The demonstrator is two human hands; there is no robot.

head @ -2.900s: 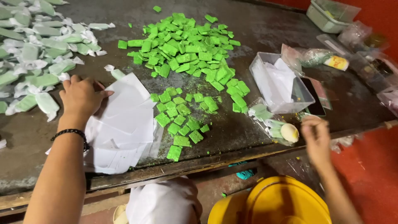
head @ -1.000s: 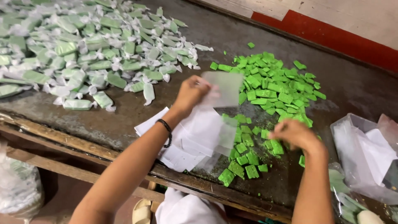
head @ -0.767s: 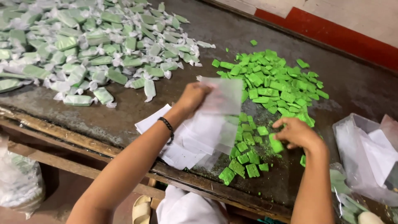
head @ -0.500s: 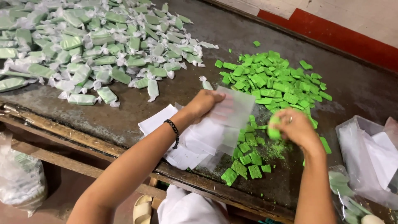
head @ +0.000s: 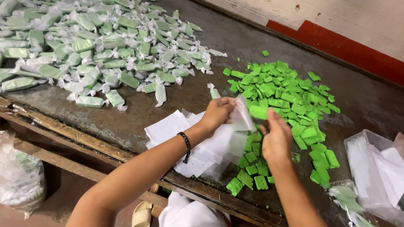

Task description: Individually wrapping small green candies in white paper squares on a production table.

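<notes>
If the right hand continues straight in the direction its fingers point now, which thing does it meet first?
The right hand points up and away, toward the far table edge. It already touches a green block, held with the wrapper sheet. Beyond that, it would probably meet the pile of green blocks, though depth is unclear.

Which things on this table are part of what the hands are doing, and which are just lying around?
In use:
left hand
right hand
wrapper sheet
green block
paper stack
loose green blocks

Lying about:
wrapped pieces
clear tub
plastic bag
</notes>
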